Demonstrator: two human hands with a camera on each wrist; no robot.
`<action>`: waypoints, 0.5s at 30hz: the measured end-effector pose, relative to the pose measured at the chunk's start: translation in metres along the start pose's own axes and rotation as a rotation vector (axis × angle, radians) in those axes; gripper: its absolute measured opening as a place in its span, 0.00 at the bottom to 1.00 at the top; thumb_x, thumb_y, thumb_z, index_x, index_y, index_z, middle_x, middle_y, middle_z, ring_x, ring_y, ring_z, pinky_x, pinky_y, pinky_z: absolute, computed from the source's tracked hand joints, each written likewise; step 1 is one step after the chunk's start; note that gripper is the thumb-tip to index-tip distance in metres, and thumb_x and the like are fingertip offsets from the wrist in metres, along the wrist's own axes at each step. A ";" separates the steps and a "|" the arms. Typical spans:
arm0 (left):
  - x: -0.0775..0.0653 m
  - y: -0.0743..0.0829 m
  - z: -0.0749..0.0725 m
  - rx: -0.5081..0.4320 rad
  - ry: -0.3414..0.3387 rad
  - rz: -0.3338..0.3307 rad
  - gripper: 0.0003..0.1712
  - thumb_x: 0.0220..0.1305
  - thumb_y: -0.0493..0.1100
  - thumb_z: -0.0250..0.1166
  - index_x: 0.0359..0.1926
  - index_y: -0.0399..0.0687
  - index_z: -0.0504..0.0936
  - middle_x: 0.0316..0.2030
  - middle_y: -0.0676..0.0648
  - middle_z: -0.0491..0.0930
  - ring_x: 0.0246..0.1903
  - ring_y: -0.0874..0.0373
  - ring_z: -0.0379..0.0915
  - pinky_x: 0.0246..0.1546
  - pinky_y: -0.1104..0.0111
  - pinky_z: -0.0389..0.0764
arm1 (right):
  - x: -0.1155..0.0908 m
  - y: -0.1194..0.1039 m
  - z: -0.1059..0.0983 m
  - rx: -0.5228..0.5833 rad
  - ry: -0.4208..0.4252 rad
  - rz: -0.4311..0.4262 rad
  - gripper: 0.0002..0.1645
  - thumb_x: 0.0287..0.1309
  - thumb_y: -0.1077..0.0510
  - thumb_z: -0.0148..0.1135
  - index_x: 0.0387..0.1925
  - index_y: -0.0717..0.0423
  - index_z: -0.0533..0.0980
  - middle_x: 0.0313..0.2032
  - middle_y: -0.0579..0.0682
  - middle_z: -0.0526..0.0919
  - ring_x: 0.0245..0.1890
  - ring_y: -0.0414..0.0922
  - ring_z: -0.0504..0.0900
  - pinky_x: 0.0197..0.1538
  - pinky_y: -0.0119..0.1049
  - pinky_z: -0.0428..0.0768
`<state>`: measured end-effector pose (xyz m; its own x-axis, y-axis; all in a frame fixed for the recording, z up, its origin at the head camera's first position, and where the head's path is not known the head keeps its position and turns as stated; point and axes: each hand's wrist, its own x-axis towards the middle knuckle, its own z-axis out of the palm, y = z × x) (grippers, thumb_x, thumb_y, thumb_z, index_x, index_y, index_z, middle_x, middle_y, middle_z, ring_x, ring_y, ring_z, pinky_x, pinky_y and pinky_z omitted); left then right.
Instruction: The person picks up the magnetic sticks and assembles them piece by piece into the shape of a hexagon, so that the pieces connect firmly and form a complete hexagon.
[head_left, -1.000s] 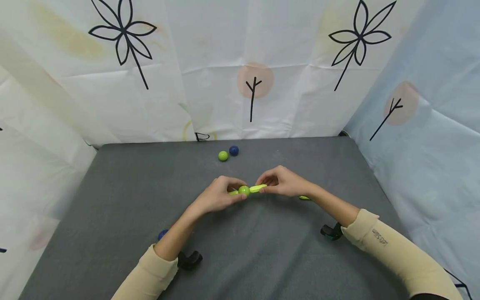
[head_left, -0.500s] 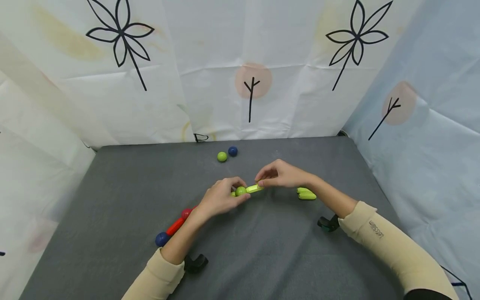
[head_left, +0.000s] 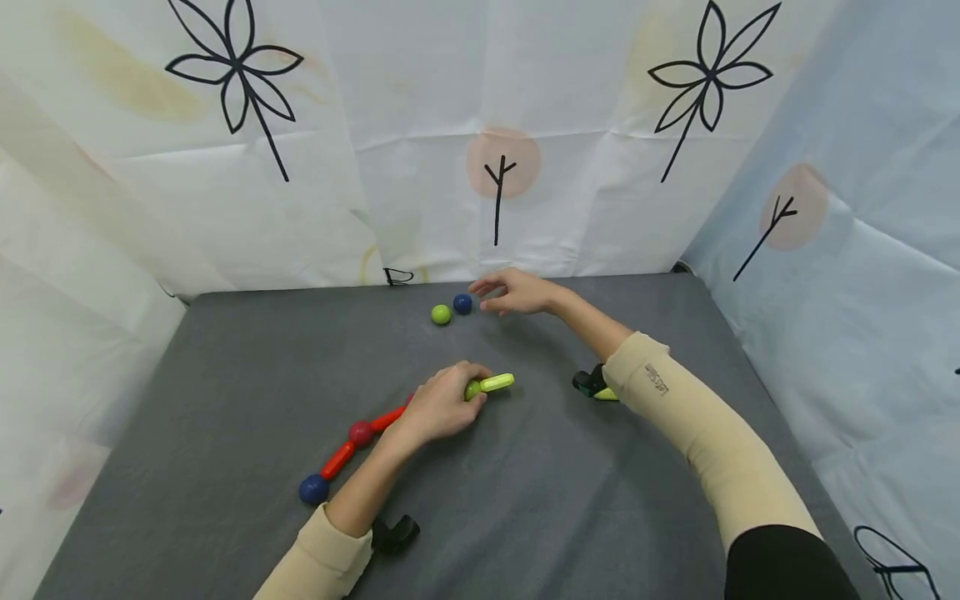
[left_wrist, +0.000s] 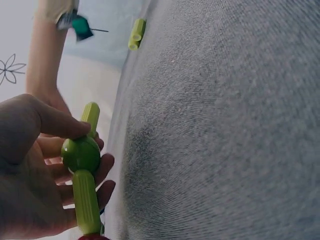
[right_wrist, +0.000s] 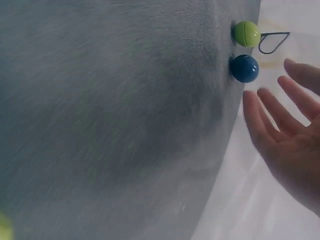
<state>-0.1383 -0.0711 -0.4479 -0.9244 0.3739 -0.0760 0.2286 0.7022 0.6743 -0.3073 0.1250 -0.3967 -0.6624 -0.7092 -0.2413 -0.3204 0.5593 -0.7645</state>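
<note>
My left hand [head_left: 442, 400] grips a green ball [left_wrist: 82, 154] between thumb and fingers. A ridged green rod [head_left: 497, 382] extends from one side of the ball, and another green rod [left_wrist: 86, 200] from the other side. That second rod meets a red piece at the bottom of the left wrist view. A chain of red rods [head_left: 338, 460] with a red ball [head_left: 361, 433] and a blue end ball [head_left: 313, 489] lies beside my left forearm. My right hand [head_left: 517, 292], fingers spread and holding nothing, hovers just right of a loose blue ball [right_wrist: 244, 68].
Next to the loose blue ball sits a loose green ball [head_left: 441, 314], near the back edge of the grey table [head_left: 247, 375]. Loose green rods [left_wrist: 136, 34] lie on the right, partly hidden by my right arm in the head view. Patterned white cloth [head_left: 420, 192] hangs behind.
My right hand has let go of the green rod and moved back to the loose balls. My left hand still holds the green ball; more of the red chain shows.
</note>
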 end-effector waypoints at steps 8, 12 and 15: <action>0.006 -0.022 0.010 -0.005 0.019 0.088 0.15 0.74 0.40 0.65 0.57 0.49 0.88 0.49 0.48 0.87 0.39 0.58 0.77 0.39 0.62 0.76 | 0.043 0.006 0.014 -0.202 0.016 0.038 0.31 0.79 0.62 0.58 0.79 0.60 0.68 0.78 0.64 0.72 0.73 0.62 0.78 0.70 0.51 0.82; 0.004 -0.015 0.003 -0.061 -0.004 0.043 0.12 0.74 0.43 0.70 0.55 0.48 0.90 0.49 0.47 0.89 0.38 0.57 0.78 0.37 0.62 0.78 | 0.049 0.007 0.022 -0.226 0.068 0.044 0.28 0.76 0.62 0.64 0.73 0.62 0.74 0.72 0.65 0.78 0.67 0.60 0.83 0.68 0.50 0.82; 0.003 -0.013 0.000 -0.099 -0.012 0.018 0.11 0.73 0.46 0.73 0.52 0.50 0.92 0.45 0.49 0.89 0.34 0.57 0.77 0.34 0.63 0.76 | 0.049 0.005 0.027 -0.249 0.100 0.043 0.26 0.74 0.60 0.69 0.68 0.62 0.77 0.67 0.64 0.82 0.63 0.58 0.85 0.67 0.50 0.82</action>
<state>-0.1444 -0.0790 -0.4571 -0.9163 0.3941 -0.0715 0.2137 0.6320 0.7449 -0.3230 0.0815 -0.4286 -0.7383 -0.6439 -0.2006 -0.4394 0.6849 -0.5812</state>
